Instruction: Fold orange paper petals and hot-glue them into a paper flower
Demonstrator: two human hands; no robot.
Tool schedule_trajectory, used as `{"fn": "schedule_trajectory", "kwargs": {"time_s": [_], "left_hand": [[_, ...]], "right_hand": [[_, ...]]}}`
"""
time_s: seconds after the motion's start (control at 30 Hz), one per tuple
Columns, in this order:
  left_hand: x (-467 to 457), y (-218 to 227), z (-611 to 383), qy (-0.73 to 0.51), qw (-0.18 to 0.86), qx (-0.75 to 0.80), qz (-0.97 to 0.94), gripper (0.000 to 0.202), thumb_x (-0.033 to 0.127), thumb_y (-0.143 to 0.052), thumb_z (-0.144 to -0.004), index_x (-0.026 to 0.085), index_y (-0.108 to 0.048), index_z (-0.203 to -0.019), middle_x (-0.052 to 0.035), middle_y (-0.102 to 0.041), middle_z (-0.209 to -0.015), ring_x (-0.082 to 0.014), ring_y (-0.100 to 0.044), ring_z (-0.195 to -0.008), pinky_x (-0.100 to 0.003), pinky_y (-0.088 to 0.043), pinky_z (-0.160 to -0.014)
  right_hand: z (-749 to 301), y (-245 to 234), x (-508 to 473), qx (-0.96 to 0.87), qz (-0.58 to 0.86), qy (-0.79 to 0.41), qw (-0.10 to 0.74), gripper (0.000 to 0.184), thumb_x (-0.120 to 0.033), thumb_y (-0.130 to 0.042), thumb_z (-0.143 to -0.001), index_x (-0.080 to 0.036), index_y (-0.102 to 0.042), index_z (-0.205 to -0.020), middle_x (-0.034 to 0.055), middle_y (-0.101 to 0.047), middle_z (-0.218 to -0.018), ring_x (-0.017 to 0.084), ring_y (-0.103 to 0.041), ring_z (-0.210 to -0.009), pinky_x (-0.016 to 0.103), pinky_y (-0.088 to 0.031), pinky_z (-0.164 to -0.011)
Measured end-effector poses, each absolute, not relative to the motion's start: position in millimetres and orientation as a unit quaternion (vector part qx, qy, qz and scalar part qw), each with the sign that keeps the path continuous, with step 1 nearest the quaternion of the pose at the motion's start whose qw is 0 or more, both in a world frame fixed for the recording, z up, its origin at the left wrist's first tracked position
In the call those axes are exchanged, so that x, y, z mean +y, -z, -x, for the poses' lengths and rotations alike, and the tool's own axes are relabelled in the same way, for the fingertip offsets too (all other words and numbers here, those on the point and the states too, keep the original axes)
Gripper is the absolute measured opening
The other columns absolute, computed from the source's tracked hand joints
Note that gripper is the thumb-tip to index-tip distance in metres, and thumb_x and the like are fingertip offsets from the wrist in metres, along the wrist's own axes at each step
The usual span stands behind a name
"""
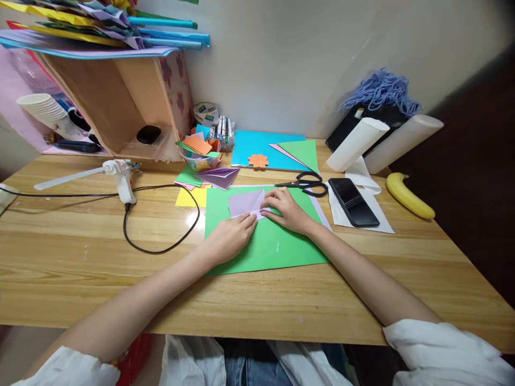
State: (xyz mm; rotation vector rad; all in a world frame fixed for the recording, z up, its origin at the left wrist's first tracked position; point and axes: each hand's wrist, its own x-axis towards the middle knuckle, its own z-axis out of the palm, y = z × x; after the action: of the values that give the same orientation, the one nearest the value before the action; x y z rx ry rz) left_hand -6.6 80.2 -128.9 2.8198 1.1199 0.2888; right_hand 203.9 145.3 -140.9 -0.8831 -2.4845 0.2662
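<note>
Lilac folded paper should handle as light, fairly crisp and easily creased (best taken by its thin edges), and it lies on the large green paper sheet, its long axis running left to right and a diagonal line slanting far right. The left hand, opened flat, presses its near edge; the right hand curls over its right end, though whether it pinches there I cannot tell.

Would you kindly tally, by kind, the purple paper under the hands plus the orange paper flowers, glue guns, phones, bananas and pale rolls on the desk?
Folded light purple paper: 1
Orange flower-shaped paper cutout: 1
White plastic glue gun: 1
Black rectangular phone: 1
Curved yellow banana: 1
Pale cylindrical rolls: 2
Total: 7
</note>
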Motion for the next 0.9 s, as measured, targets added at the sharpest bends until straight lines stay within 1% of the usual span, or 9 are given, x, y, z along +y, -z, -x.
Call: {"fn": "schedule_trajectory", "kwargs": {"time_s": [0.07, 0.13, 0.27, 0.37, 0.43, 0.53, 0.63, 0.73, 0.9], "left_hand": [[78, 128, 6, -0.093, 0.044, 0.365, -0.925, 0.044, 0.008, -0.040, -0.081, 0.009, -0.046, -0.125, -0.0164, -0.047, -0.131, -0.0257, -0.046, -0.120, -0.038, -0.044, -0.095], [76, 127, 5, -0.087, 0.036, 0.370, -0.924, 0.041, 0.013, -0.039, -0.083, 0.008, -0.047, -0.123, -0.0165, -0.049, -0.129, -0.0261, -0.048, -0.118, -0.038, -0.045, -0.093], [72, 121, 4, -0.061, 0.011, 0.402, -0.913, 0.038, 0.024, -0.040, -0.084, 0.006, -0.056, -0.113, -0.0183, -0.055, -0.122, -0.0275, -0.054, -0.110, -0.037, -0.048, -0.089], [68, 116, 3, -0.060, 0.010, 0.419, -0.906, 0.042, 0.034, -0.040, -0.084, 0.003, -0.062, -0.102, -0.0212, -0.061, -0.111, -0.0299, -0.058, -0.103, -0.038, -0.049, -0.085], [67, 112, 4, -0.058, 0.020, 0.430, -0.901, 0.044, 0.037, -0.038, -0.085, 0.004, -0.065, -0.093, -0.0207, -0.064, -0.100, -0.0297, -0.061, -0.094, -0.037, -0.051, -0.077], [67, 107, 7, -0.047, 0.029, 0.449, -0.892, 0.046, 0.039, -0.035, -0.086, 0.007, -0.067, -0.082, -0.0179, -0.066, -0.087, -0.0280, -0.064, -0.081, -0.036, -0.050, -0.066], [69, 106, 10, -0.043, 0.030, 0.457, -0.888, 0.045, 0.039, -0.034, -0.087, 0.008, -0.066, -0.079, -0.0162, -0.066, -0.081, -0.0269, -0.064, -0.074, -0.035, -0.048, -0.060], [70, 107, 12, -0.056, 0.028, 0.459, -0.886, 0.042, 0.037, -0.035, -0.087, 0.009, -0.065, -0.076, -0.0139, -0.065, -0.077, -0.0249, -0.063, -0.071, -0.033, -0.045, -0.059], [75, 111, 16, -0.093, 0.022, 0.451, -0.887, 0.035, 0.034, -0.038, -0.088, 0.012, -0.062, -0.075, -0.0095, -0.062, -0.072, -0.0207, -0.059, -0.069, -0.030, -0.042, -0.060]], "right_hand": [[-204, 141, 144, -0.928, 0.278, -0.073, 0.237, 0.013, -0.021, -0.048, -0.087, -0.022, -0.060, -0.086, 0.0067, -0.059, -0.092, 0.022, -0.048, -0.092, 0.038, -0.041, -0.081], [-206, 141, 144, -0.943, 0.237, -0.059, 0.224, 0.020, -0.016, -0.043, -0.087, -0.023, -0.062, -0.085, 0.0060, -0.062, -0.091, 0.021, -0.052, -0.091, 0.037, -0.043, -0.080], [-208, 141, 142, -0.957, 0.210, -0.027, 0.200, 0.026, -0.012, -0.041, -0.085, -0.023, -0.064, -0.087, 0.0048, -0.065, -0.092, 0.019, -0.056, -0.088, 0.033, -0.046, -0.073], [-207, 139, 139, -0.962, 0.204, 0.009, 0.182, 0.027, -0.012, -0.041, -0.084, -0.023, -0.064, -0.091, 0.0044, -0.066, -0.094, 0.019, -0.058, -0.089, 0.031, -0.047, -0.067], [-206, 138, 137, -0.965, 0.198, 0.023, 0.170, 0.028, -0.012, -0.041, -0.084, -0.023, -0.064, -0.095, 0.0044, -0.067, -0.096, 0.019, -0.058, -0.091, 0.030, -0.047, -0.066], [-204, 136, 136, -0.967, 0.191, 0.026, 0.169, 0.028, -0.011, -0.041, -0.083, -0.023, -0.064, -0.095, 0.0044, -0.067, -0.097, 0.019, -0.059, -0.090, 0.030, -0.047, -0.065], [-206, 135, 138, -0.964, 0.198, 0.017, 0.177, 0.026, -0.010, -0.041, -0.084, -0.022, -0.064, -0.087, 0.0043, -0.067, -0.095, 0.018, -0.060, -0.086, 0.029, -0.047, -0.062], [-213, 135, 142, -0.961, 0.206, 0.000, 0.184, 0.027, -0.009, -0.039, -0.085, -0.021, -0.064, -0.081, 0.0038, -0.068, -0.095, 0.018, -0.060, -0.084, 0.029, -0.046, -0.062], [-226, 137, 146, -0.957, 0.213, -0.023, 0.194, 0.029, -0.005, -0.038, -0.081, -0.020, -0.063, -0.077, 0.0034, -0.068, -0.097, 0.018, -0.061, -0.081, 0.029, -0.046, -0.061]]}}
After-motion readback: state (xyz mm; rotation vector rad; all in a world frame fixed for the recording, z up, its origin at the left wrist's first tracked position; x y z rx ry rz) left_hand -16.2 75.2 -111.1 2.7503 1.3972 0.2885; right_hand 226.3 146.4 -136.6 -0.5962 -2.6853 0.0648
